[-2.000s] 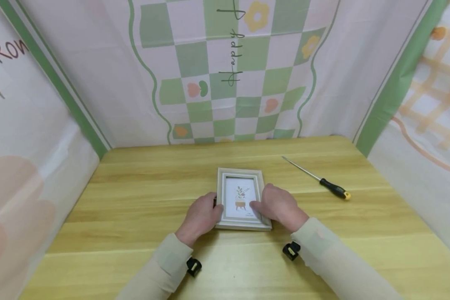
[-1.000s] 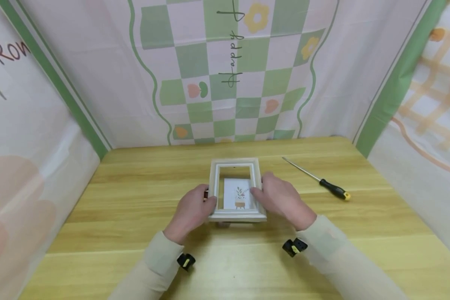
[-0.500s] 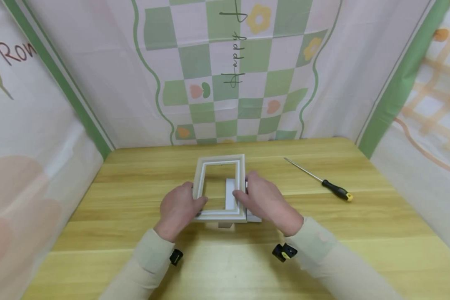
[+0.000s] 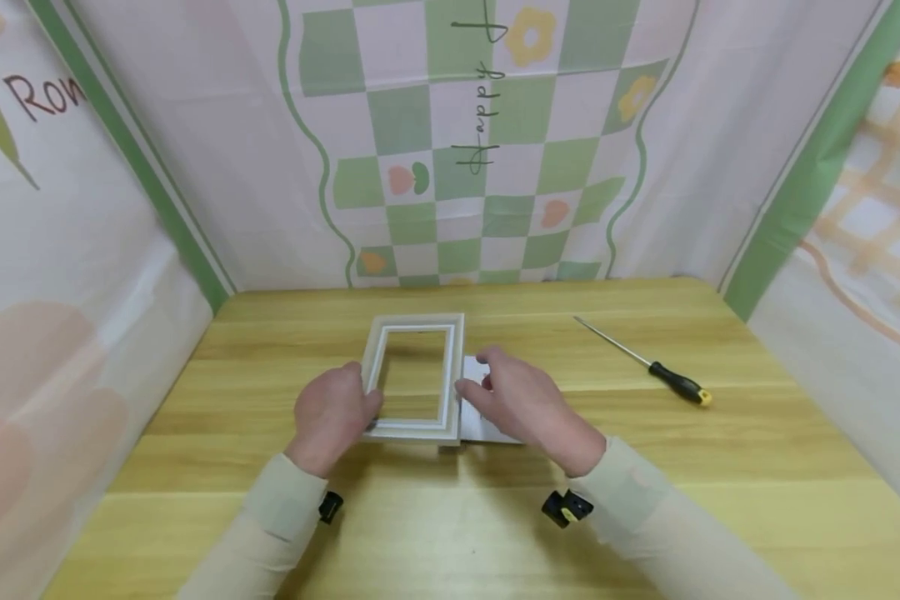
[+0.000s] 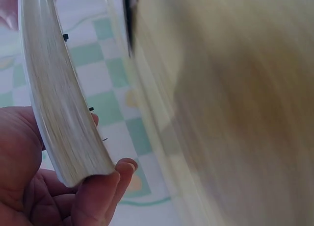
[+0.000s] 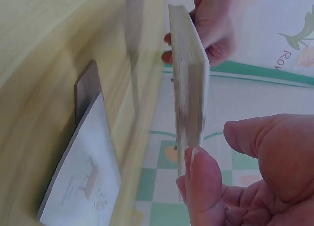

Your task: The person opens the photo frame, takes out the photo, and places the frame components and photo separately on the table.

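A pale wood picture frame (image 4: 456,358), with nothing in its opening, is held raised above the table. My left hand (image 4: 332,421) grips its left side, thumb on the front; in the left wrist view the fingers reach under the frame's corner (image 5: 73,152). Close to its right edge is my right hand (image 4: 536,408). Seen from the right wrist, that thumb (image 6: 245,135) stands off the frame while the fingertips are right at its edge. Below, partly hidden by the frame and right hand, a white picture card (image 6: 88,172) with a plant print lies on a backing board.
A screwdriver (image 4: 678,383) with a black and yellow handle lies on the wood table (image 4: 420,525) to the right. A brown flap (image 6: 88,88) sticks out from beneath the card. Printed cloth (image 4: 270,167) walls enclose the back and sides.
The frame has been lifted off the picture card and carried left, leaving card and backing on the table. The right thumb has come away from the frame's front.
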Motion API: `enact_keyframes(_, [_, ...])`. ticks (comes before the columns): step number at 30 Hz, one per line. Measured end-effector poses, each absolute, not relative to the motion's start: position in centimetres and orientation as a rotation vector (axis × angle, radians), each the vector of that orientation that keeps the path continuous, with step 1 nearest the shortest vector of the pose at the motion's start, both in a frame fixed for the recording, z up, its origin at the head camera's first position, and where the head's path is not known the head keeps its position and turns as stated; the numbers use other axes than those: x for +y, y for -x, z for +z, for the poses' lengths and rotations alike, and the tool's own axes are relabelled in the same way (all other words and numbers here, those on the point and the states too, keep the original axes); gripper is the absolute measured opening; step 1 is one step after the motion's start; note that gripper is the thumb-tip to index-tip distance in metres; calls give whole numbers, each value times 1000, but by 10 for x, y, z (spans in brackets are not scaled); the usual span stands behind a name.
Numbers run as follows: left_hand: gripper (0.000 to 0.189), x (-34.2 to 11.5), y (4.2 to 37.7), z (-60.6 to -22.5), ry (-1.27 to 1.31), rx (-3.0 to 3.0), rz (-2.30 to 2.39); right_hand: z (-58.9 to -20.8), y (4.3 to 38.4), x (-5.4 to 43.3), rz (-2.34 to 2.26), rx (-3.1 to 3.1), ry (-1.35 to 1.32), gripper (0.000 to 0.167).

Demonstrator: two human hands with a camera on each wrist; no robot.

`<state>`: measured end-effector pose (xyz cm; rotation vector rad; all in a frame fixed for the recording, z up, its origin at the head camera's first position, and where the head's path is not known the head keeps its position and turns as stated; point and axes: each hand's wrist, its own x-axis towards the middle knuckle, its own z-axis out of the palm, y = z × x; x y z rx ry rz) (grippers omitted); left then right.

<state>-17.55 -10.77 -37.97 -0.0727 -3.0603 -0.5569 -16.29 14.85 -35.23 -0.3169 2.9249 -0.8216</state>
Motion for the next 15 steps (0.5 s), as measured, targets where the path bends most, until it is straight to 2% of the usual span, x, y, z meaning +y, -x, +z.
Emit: enact_keyframes(15, [28, -176, 182, -390, -62, -3111, -434, -363, 163, 182, -777, 2888, 255, 56])
